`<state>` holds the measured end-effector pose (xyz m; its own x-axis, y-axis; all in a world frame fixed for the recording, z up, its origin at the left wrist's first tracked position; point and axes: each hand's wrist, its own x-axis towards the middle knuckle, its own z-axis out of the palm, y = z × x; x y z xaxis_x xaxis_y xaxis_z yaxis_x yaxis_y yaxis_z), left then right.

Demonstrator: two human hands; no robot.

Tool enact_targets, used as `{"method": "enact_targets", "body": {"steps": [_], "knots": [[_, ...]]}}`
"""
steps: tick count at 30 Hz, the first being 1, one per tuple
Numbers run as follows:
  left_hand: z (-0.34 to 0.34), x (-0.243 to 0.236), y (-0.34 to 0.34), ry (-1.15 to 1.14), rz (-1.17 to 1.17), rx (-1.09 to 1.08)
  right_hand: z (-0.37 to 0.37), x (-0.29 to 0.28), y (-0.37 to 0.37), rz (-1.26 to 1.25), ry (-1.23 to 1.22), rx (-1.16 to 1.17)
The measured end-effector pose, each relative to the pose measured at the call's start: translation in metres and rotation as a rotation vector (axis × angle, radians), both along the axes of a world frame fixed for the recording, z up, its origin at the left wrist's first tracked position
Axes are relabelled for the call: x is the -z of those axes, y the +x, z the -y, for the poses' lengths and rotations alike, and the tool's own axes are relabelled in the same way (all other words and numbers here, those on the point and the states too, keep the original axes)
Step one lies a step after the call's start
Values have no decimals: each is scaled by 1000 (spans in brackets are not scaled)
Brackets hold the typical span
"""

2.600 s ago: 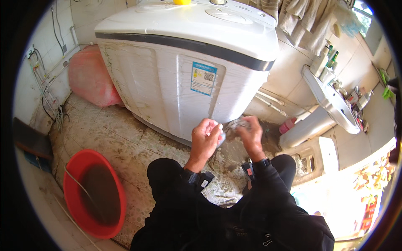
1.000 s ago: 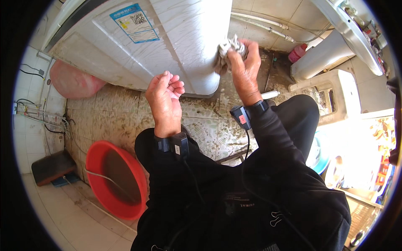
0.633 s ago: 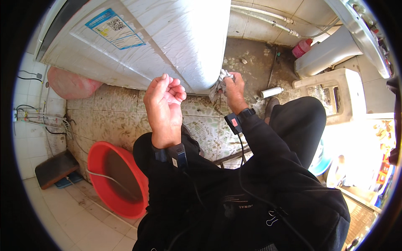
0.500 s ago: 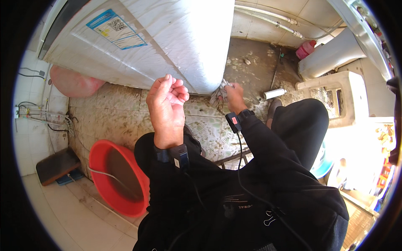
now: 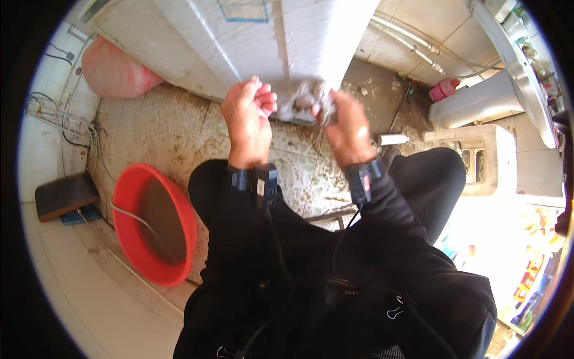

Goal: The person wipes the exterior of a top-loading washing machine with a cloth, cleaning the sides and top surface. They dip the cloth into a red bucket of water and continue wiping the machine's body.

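Note:
In my right hand [image 5: 350,128] is a crumpled grey rag [image 5: 324,106]. It lies against the lower edge of a large white appliance [image 5: 245,51], near its right corner, and both hand and rag are slightly blurred. My left hand [image 5: 246,122] hovers beside it, close to the same panel. Its fingers are loosely curled with the thumb apart, and nothing shows in it. Part of a blue-edged label [image 5: 244,11] shows on the panel at the top.
A red basin [image 5: 186,239] of murky water stands at left with a hose in it. Around me are a pink rounded container [image 5: 113,69], dirty floor tiles [image 5: 179,122], a white cylinder [image 5: 393,139], a pale plastic stool [image 5: 499,152], a sink pedestal [image 5: 475,102] and wall pipes [image 5: 412,42].
My right hand has brought the rag from the floor by the appliance's corner up and left against its lower panel. My left hand has moved slightly right and up. The view has shifted.

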<state>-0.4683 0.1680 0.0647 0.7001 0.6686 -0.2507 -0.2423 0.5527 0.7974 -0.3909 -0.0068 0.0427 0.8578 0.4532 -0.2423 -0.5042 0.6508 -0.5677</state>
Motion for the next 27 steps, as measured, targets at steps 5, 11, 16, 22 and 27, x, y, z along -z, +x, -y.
{"method": "enact_targets", "body": {"steps": [5, 11, 16, 22, 27], "knots": [[-4, -8, -7, -23, 49, -41, 7, -57, -3, 491, -253, 265], [-10, -21, -14, -35, 96, -55, 6, 18, 10, 268, -433, 197], [-10, -15, -15, -43, 125, -15, 15, 98, 17, 120, -460, 148], [14, 34, -1, 279, -233, 162, 7, 107, 4, -30, -456, 53], [52, 62, 11, 378, -360, 294, -10, 51, -11, 226, -545, 66]]}}
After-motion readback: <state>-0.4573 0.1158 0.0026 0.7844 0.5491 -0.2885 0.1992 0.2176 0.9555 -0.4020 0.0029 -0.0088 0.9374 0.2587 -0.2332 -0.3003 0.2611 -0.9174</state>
